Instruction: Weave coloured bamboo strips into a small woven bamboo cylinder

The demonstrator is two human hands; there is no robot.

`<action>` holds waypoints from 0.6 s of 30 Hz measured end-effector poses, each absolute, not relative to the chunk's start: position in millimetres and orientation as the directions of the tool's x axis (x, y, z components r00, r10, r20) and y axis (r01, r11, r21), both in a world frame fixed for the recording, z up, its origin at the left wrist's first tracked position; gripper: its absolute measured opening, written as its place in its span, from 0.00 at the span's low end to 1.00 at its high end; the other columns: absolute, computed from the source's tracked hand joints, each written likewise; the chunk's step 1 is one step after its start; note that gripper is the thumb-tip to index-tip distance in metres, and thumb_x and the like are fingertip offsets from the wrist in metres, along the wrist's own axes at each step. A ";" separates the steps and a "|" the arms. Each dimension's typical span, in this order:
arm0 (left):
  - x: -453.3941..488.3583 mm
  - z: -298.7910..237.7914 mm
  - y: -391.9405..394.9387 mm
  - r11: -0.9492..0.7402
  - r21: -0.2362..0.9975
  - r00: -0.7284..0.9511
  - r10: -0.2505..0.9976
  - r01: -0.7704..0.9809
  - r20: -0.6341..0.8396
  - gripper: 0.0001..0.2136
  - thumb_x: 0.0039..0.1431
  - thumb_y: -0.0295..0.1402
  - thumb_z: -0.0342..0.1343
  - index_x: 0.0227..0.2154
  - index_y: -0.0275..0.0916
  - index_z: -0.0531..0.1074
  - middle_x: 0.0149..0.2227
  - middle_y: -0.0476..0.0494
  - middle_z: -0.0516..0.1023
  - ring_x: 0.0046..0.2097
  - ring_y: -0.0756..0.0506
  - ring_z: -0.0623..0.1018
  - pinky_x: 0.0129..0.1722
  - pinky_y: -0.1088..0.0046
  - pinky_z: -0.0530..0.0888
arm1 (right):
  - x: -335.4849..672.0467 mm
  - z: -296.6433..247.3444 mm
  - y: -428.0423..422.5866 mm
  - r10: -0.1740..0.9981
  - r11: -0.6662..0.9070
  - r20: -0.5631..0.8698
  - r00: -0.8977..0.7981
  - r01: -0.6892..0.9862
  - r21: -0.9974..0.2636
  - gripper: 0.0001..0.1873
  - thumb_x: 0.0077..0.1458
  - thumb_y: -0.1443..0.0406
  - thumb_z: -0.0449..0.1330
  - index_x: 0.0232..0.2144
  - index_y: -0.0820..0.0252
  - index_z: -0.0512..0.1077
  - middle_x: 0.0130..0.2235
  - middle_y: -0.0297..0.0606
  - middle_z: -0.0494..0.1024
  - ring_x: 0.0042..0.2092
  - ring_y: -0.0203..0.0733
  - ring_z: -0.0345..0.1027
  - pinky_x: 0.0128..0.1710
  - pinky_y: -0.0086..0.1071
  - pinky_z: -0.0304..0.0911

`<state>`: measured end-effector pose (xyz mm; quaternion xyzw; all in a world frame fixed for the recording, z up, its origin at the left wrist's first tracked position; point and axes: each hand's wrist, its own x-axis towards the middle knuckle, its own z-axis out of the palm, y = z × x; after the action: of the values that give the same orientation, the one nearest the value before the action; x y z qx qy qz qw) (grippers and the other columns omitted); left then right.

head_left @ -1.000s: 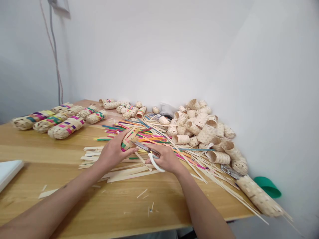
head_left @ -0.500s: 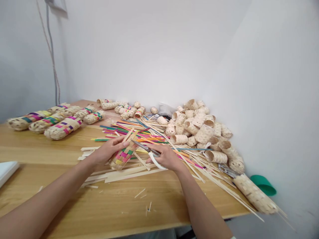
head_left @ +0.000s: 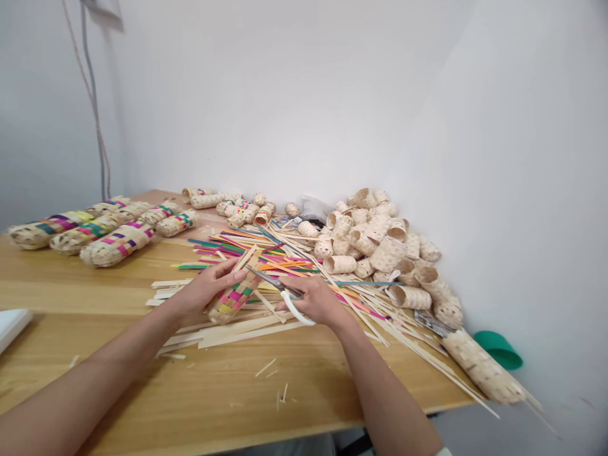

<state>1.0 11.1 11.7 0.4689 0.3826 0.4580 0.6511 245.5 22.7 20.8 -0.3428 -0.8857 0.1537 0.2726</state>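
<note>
My left hand [head_left: 202, 290] is closed round a small woven basket [head_left: 236, 295] with pink, green and yellow bands. It holds the basket low over the wooden table [head_left: 142, 380], with loose strip ends sticking up at the far end. My right hand [head_left: 316, 301] grips white-handled scissors [head_left: 280, 292]. Their blades point left and reach the basket's upper end. Under both hands lie plain bamboo strips [head_left: 228, 329].
Coloured strips [head_left: 247, 247] are spread behind my hands. A heap of plain woven tubes [head_left: 380, 244] fills the back right corner. Finished striped baskets [head_left: 95, 234] lie in rows at the back left. A green cup [head_left: 498, 349] rests at the right edge, a white object [head_left: 12, 320] at the left.
My left hand turned the basket from upright in my palm to lying sideways, so its coloured bands now show. The scissors' tips moved up to the basket's end.
</note>
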 end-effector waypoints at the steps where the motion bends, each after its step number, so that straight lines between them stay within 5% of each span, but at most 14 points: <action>1: 0.9 11.4 10.7 0.153 0.958 0.297 0.952 -0.244 -0.076 0.32 0.47 0.42 0.68 0.57 0.45 0.69 0.47 0.40 0.82 0.40 0.40 0.83 0.32 0.71 0.80 | 245.7 20.8 22.6 0.684 0.725 0.387 -0.618 0.523 -0.447 0.14 0.53 0.55 0.66 0.35 0.60 0.78 0.28 0.31 0.76 0.28 0.33 0.60 0.29 0.25 0.51; 6: -2.4 7.5 13.3 0.120 0.960 0.268 0.962 -0.252 -0.050 0.30 0.50 0.42 0.67 0.57 0.47 0.67 0.50 0.41 0.81 0.41 0.41 0.83 0.34 0.72 0.80 | 250.3 19.6 26.3 0.686 0.728 0.413 -0.600 0.546 -0.415 0.13 0.56 0.56 0.62 0.34 0.59 0.77 0.26 0.31 0.74 0.26 0.32 0.58 0.28 0.26 0.52; 13: -9.9 2.8 22.2 0.024 0.971 0.155 0.988 -0.240 0.014 0.34 0.49 0.42 0.67 0.60 0.49 0.64 0.58 0.39 0.74 0.51 0.37 0.79 0.40 0.69 0.81 | 260.0 22.7 33.2 0.791 0.611 0.410 -0.454 0.614 -0.500 0.25 0.51 0.58 0.66 0.52 0.55 0.73 0.50 0.42 0.78 0.46 0.45 0.71 0.45 0.36 0.64; 18: -7.0 2.3 22.6 -0.063 0.988 0.132 0.988 -0.137 0.082 0.40 0.43 0.43 0.71 0.61 0.49 0.65 0.60 0.39 0.72 0.58 0.34 0.73 0.49 0.65 0.78 | 258.9 19.6 32.5 0.779 0.627 0.368 -0.509 0.644 -0.438 0.29 0.51 0.57 0.67 0.56 0.53 0.71 0.50 0.41 0.77 0.46 0.44 0.71 0.47 0.37 0.64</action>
<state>-7.0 22.6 2.3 0.5168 0.4114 0.5143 0.5469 258.9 32.5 19.6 -0.4136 -0.8597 0.1235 0.2732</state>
